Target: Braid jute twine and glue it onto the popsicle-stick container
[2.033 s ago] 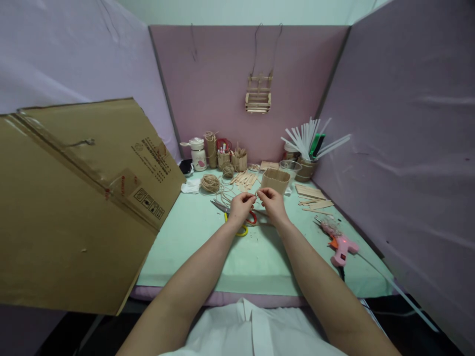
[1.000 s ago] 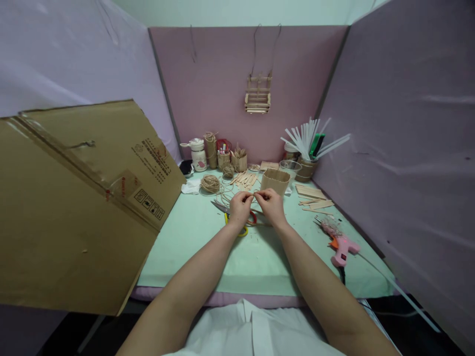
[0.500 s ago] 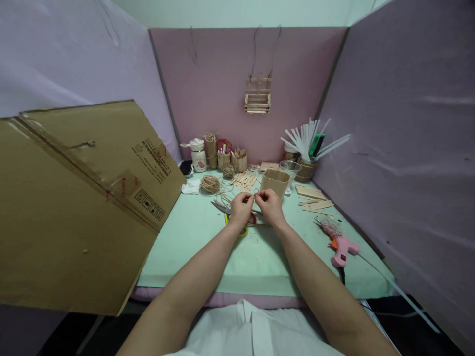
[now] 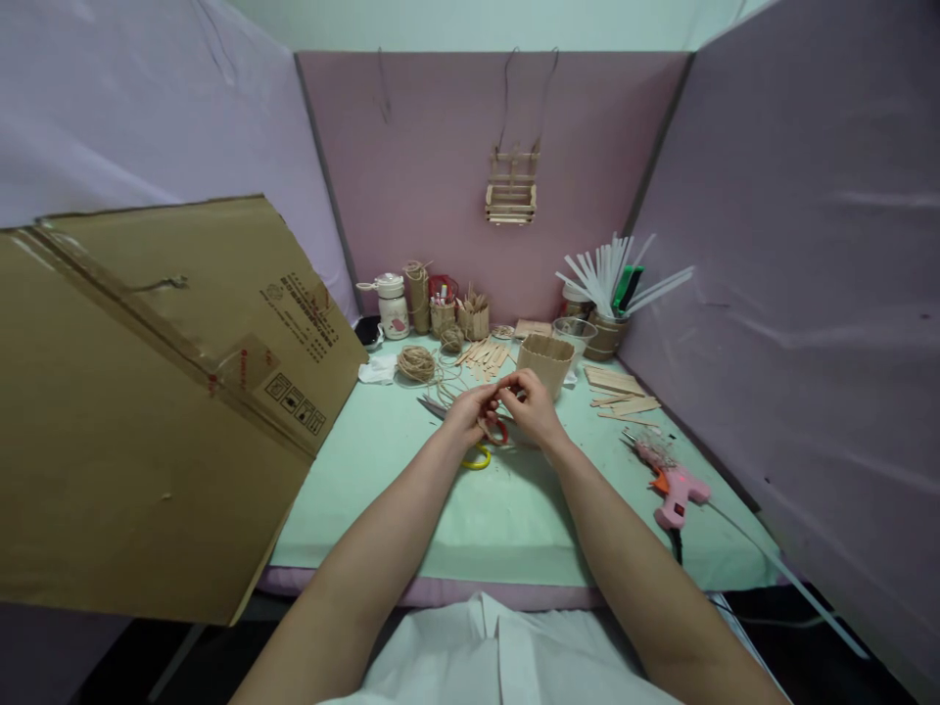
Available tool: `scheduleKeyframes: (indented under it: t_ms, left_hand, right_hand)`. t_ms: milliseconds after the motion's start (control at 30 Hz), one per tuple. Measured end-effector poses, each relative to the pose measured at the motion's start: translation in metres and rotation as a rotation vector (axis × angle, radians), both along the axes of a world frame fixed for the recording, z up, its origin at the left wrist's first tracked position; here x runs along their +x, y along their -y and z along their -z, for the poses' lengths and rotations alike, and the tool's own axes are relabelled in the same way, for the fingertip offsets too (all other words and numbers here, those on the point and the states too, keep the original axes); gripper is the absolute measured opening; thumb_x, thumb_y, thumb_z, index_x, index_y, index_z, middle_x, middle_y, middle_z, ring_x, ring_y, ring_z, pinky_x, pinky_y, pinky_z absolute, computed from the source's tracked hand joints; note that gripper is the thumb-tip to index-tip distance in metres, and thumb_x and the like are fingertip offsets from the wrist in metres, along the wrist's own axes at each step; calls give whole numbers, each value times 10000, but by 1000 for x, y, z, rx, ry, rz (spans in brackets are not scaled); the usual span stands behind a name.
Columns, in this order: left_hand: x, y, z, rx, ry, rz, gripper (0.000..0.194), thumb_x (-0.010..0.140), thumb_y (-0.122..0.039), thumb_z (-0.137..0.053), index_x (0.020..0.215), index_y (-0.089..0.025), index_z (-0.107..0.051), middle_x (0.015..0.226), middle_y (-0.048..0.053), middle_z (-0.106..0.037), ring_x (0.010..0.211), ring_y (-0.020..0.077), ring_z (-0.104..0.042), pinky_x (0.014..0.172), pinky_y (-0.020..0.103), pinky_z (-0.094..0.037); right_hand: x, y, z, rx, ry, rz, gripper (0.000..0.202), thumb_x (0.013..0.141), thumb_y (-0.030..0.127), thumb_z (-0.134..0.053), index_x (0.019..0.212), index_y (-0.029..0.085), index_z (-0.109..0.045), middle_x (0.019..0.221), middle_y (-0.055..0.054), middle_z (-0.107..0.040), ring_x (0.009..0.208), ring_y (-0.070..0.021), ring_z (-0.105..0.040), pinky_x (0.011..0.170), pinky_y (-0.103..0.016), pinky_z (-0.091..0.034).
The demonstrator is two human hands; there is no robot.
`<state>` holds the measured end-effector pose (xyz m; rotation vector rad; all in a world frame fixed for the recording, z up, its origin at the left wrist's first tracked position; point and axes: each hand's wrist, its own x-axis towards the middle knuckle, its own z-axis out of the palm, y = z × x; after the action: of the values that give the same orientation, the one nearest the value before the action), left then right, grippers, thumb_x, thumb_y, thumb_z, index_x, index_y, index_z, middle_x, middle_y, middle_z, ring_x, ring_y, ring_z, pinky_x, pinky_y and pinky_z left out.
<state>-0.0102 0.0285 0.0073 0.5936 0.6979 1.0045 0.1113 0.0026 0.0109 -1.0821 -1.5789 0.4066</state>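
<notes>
My left hand (image 4: 474, 411) and my right hand (image 4: 530, 403) meet fingertip to fingertip over the middle of the table. The fingers of both are pinched together; twine seems to run between them, too thin to make out well. Scissors (image 4: 479, 457) with yellow and red handles lie under my left hand, partly covered by it. Just behind my right hand stands a container of wooden sticks (image 4: 544, 358). Loose twine (image 4: 444, 384) trails from a twine ball (image 4: 416, 363) at the left towards my hands.
A large cardboard sheet (image 4: 168, 411) leans at the left. On the right lie a pink glue gun (image 4: 680, 493) with its cord and wooden sticks (image 4: 621, 392). A bottle (image 4: 393, 308), stick holders (image 4: 473, 318) and a pot of glue sticks (image 4: 606, 335) line the back.
My left hand has turned, its fingers curling under near the red scissor handle. My right hand has shifted slightly left, and its fingertips now overlap those of my left hand.
</notes>
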Motion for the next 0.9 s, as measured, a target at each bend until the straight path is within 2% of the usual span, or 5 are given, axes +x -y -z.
scheduleKeyframes:
  t_ms: [67,167,500,733,900]
  left_hand:
    - [4,2,3,174,-105,-140,132,675,-192,-688,728,-117,-592,563,-34,-502,457,29,-419,396,129,-282]
    - [8,3,8,337,-255,-226,195,639,-260,-712,734,-128,-603,580,-34,-522,483,44,-434,429,154,-303]
    - [8,5,8,694,-724,-212,112,731,-234,-566,739,-147,-636,651,3,-619,605,111,-529,593,230,-401]
    - [5,10,3,780,-942,-285,124,751,-172,-529,751,-158,-652,720,12,-660,674,126,-565,644,234,-408]
    - [7,11,7,760,-1004,-194,102,752,-208,-565,715,-159,-646,679,4,-649,648,124,-562,640,238,-409]
  right_hand:
    - [2,-2,2,-43,-40,12,103,750,282,-584,781,186,-604,824,-29,-567,731,-152,-527,670,-288,-430]
    - [4,-6,4,-92,-111,9,170,731,353,-615,763,185,-612,778,-25,-589,726,-159,-531,689,-299,-429]
    - [6,-11,8,-259,-370,-30,214,659,390,-649,711,191,-592,615,19,-544,591,-130,-466,540,-256,-364]
    - [4,-10,8,-306,-348,-45,259,631,424,-666,703,184,-598,593,25,-537,571,-122,-447,529,-251,-343]
    - [10,-14,11,-295,-373,62,249,625,427,-634,659,187,-573,594,20,-539,570,-128,-447,539,-263,-343]
